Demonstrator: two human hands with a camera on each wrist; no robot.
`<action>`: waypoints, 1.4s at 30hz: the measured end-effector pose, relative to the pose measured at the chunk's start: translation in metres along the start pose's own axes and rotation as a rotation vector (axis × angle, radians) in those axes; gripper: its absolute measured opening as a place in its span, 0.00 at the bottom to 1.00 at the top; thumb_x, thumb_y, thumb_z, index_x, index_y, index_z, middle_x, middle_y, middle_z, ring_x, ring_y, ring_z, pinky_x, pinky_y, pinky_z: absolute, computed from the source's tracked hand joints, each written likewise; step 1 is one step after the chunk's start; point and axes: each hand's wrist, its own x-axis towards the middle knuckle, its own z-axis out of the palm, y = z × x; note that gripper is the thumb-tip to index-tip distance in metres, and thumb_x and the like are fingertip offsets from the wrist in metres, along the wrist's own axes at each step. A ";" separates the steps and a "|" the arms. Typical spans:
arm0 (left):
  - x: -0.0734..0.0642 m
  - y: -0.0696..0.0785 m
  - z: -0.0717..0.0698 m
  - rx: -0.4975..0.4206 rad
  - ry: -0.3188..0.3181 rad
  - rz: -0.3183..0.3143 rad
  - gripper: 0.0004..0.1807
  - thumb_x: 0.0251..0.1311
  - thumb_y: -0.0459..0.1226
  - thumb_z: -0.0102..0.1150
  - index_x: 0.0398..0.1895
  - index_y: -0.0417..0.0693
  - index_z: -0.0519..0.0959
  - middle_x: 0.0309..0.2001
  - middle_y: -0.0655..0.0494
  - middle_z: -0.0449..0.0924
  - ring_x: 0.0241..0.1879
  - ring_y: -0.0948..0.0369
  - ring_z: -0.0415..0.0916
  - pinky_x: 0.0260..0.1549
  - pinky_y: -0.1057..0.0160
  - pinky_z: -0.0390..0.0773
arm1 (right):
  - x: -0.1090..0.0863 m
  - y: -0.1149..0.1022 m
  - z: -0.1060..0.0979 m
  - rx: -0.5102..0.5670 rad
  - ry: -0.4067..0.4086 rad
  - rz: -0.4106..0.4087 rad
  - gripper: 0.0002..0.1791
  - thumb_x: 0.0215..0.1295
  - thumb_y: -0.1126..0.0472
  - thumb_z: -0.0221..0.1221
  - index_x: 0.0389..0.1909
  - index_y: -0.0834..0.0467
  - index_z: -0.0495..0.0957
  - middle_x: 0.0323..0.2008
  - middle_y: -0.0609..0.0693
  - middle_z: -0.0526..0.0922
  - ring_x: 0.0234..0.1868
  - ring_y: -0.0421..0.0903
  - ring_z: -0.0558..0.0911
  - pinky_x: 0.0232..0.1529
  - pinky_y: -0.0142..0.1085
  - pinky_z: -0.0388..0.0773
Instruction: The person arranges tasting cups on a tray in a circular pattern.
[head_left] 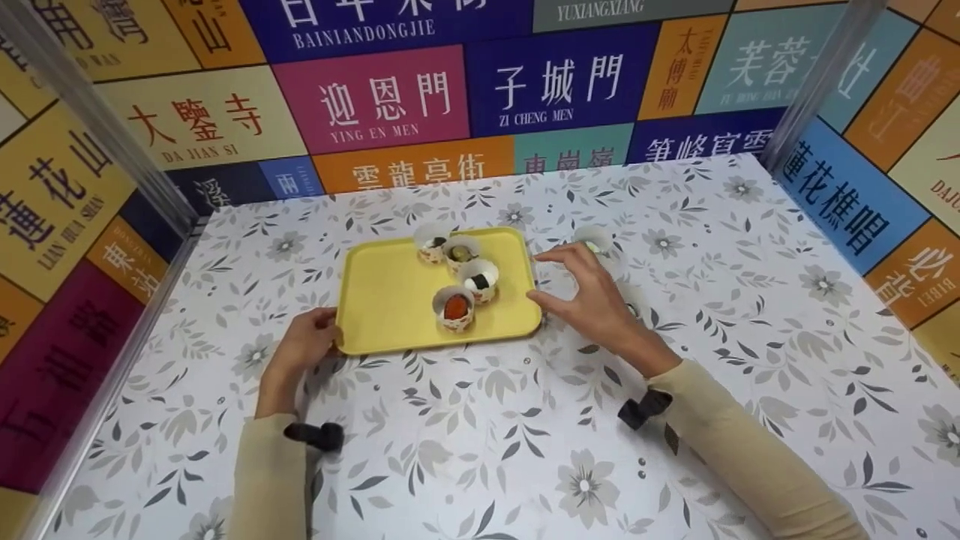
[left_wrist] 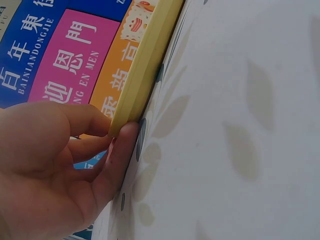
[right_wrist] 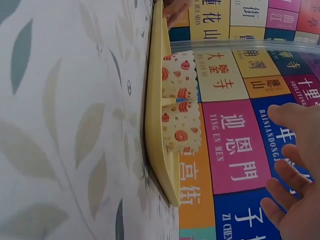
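Note:
A yellow tray (head_left: 382, 300) lies on the table, bearing several patterned paper cups with small sushi-like pieces. Among them are a cup with a red-orange piece (head_left: 456, 307) at the front and one with a white piece banded in black (head_left: 480, 283). My left hand (head_left: 304, 341) pinches the tray's left edge; the left wrist view shows the thumb and fingers (left_wrist: 117, 160) meeting at the rim. Beside the tray's right end, my right hand (head_left: 592, 300) is held with thumb and fingers spread apart. Nothing is between them, and the right wrist view shows it apart from the tray.
Partly hidden behind my right hand, a paper cup (head_left: 592, 238) and another cup (head_left: 634, 304) stand on the table right of the tray. A floral cloth (head_left: 465, 420) covers the table. Panels with colourful lettering (head_left: 375, 97) enclose its back and sides.

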 end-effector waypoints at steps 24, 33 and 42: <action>0.003 -0.001 0.002 0.007 0.022 -0.004 0.28 0.68 0.31 0.43 0.72 0.35 0.65 0.58 0.38 0.75 0.38 0.61 0.77 0.33 0.69 0.78 | -0.029 0.071 -0.077 0.046 -0.142 0.189 0.41 0.52 0.56 0.76 0.66 0.56 0.68 0.65 0.53 0.65 0.65 0.52 0.65 0.63 0.50 0.63; 0.001 -0.004 0.003 -0.026 0.018 0.007 0.28 0.68 0.30 0.44 0.72 0.33 0.65 0.56 0.38 0.75 0.37 0.62 0.77 0.33 0.68 0.79 | -0.041 0.078 -0.083 -0.017 -0.286 0.391 0.51 0.51 0.45 0.75 0.70 0.54 0.57 0.67 0.59 0.60 0.56 0.61 0.73 0.53 0.48 0.72; 0.000 -0.001 0.000 -0.048 0.013 0.014 0.28 0.68 0.29 0.44 0.72 0.34 0.65 0.57 0.37 0.75 0.40 0.60 0.78 0.35 0.68 0.80 | -0.040 0.085 -0.082 -0.016 -0.331 0.408 0.51 0.51 0.46 0.75 0.71 0.54 0.57 0.67 0.56 0.65 0.49 0.55 0.78 0.45 0.32 0.74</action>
